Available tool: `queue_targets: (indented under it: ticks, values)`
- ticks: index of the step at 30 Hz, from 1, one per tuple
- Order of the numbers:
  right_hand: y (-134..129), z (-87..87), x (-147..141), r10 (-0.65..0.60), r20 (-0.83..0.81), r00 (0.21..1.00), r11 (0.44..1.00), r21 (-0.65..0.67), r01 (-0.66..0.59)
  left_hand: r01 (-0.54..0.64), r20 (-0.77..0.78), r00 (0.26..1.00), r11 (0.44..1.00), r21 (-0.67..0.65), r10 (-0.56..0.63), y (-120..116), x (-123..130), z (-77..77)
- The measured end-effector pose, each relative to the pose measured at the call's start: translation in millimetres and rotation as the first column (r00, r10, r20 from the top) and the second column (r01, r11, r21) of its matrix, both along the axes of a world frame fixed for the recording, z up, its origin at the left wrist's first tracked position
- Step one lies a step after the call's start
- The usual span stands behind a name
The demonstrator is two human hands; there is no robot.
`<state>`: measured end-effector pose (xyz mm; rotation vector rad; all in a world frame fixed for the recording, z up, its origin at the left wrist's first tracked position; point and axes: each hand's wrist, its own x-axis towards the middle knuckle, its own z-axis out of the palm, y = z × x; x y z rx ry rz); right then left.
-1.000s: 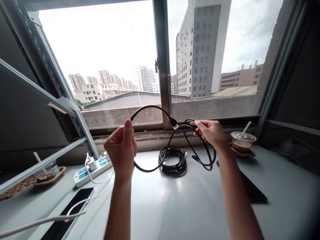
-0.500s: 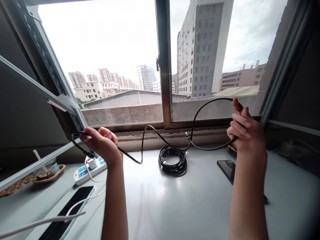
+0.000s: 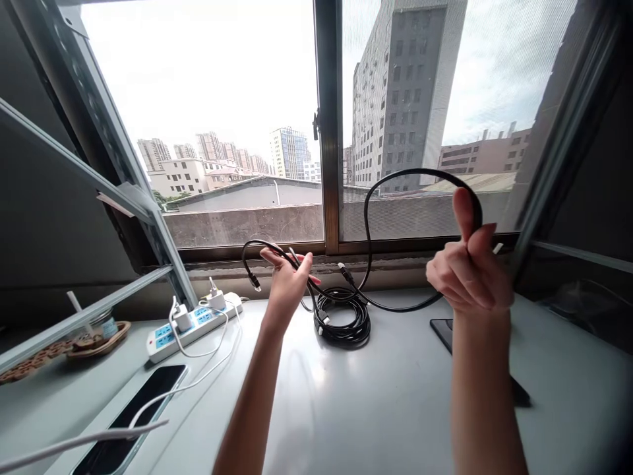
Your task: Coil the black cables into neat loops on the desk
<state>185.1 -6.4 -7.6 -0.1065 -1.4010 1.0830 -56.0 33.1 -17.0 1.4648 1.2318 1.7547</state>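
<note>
My left hand [image 3: 285, 285] is closed loosely around a black cable [image 3: 418, 173], left of centre above the table. A short end with a metal-tipped plug [image 3: 254, 282] hangs down to the left of it. My right hand [image 3: 465, 274] is raised on the right, fingers curled, gripping a large upright loop of the same cable. Another plug [image 3: 345, 270] sticks out beside the loop's lower left part. Below and between my hands, a coil of black cable [image 3: 341, 340] with several plugs lies on the table near the window.
A white power strip [image 3: 168, 353] with chargers plugged in sits on the left of the table [image 3: 366, 409]. In front of it lies a phone [image 3: 131, 415] with white cords across it. A dark phone [image 3: 442, 333] lies partly behind my right arm. Metal shelf posts [image 3: 165, 234] frame the window.
My left hand has moved right with the cable, toward the coil, and its plug end now hangs free. My right hand has shifted slightly left, and the loop stands higher and larger.
</note>
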Motion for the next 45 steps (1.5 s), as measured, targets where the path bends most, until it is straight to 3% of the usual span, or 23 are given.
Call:
queue_targets:
  ticks: [3, 5, 8, 10, 12, 14, 17, 19, 23, 25, 28, 33, 36, 41, 45]
  values:
    - [-2, 0.0, -2, 0.057, -0.020, 0.998, 0.998, 0.016, -0.057, 0.078, -0.016, 0.997, 0.997, 0.022, -0.077, 0, 10, -1.4]
    - [-3, 0.4, 2, 0.000, -0.123, 0.992, 1.000, 0.023, 0.002, 0.039, 0.021, 0.999, 0.991, 0.128, -0.042, -1, 9, 0.8]
    - [-5, 1.4, 11, -0.208, -0.273, 0.939, 0.977, -0.005, 0.214, -0.145, 0.115, 0.987, 0.929, 0.340, 0.112, -2, 3, 6.6]
    - [-7, 1.5, 19, -0.376, -0.306, 0.875, 0.925, -0.064, 0.375, -0.270, 0.165, 0.962, 0.851, 0.450, 0.218, -6, -2, 11.4]
    - [-9, 0.8, 28, -0.483, -0.293, 0.825, 0.875, -0.126, 0.468, -0.326, 0.180, 0.945, 0.809, 0.489, 0.272, -10, -6, 16.1]
    - [-11, 0.0, 37, -0.478, -0.227, 0.848, 0.877, -0.171, 0.449, -0.317, 0.170, 0.948, 0.821, 0.474, 0.268, -15, -11, 20.1]
    - [-11, 1.7, 43, -0.372, -0.069, 0.926, 0.911, -0.217, 0.350, -0.249, 0.145, 0.968, 0.869, 0.428, 0.205, -18, -19, 23.5]
    - [-8, 4.3, 40, -0.383, 0.041, 0.923, 0.890, -0.253, 0.380, -0.203, 0.130, 0.978, 0.888, 0.413, 0.163, -19, -24, 24.5]
    - [4, 7.4, 21, -0.510, 0.333, 0.793, 0.774, -0.224, 0.592, -0.106, 0.111, 0.991, 0.925, 0.364, 0.070, -20, -29, 25.6]
    - [8, 7.8, 9, -0.537, 0.426, 0.727, 0.750, -0.152, 0.643, -0.006, 0.104, 0.994, 0.950, 0.311, -0.027, -22, -27, 26.1]
    - [10, 8.3, -13, -0.501, 0.460, 0.733, 0.799, -0.079, 0.596, 0.121, 0.076, 0.987, 0.959, 0.256, -0.144, -27, -17, 26.2]
    - [8, 5.6, -50, -0.325, 0.519, 0.790, 0.916, -0.034, 0.399, 0.227, -0.059, 0.974, 0.950, 0.215, -0.220, -40, 6, 23.3]
    - [9, 1.7, -66, -0.207, 0.550, 0.809, 0.961, -0.041, 0.273, 0.184, -0.115, 0.980, 0.959, 0.214, -0.162, -43, 19, 18.2]
    - [8, -2.9, -75, -0.112, 0.588, 0.801, 0.990, -0.004, 0.141, 0.113, -0.183, 0.980, 0.974, 0.197, -0.077, -40, 28, 8.7]
    - [4, -4.0, -71, -0.145, 0.616, 0.774, 0.988, 0.057, 0.141, 0.082, -0.192, 0.981, 0.975, 0.206, -0.042, -36, 29, 7.5]
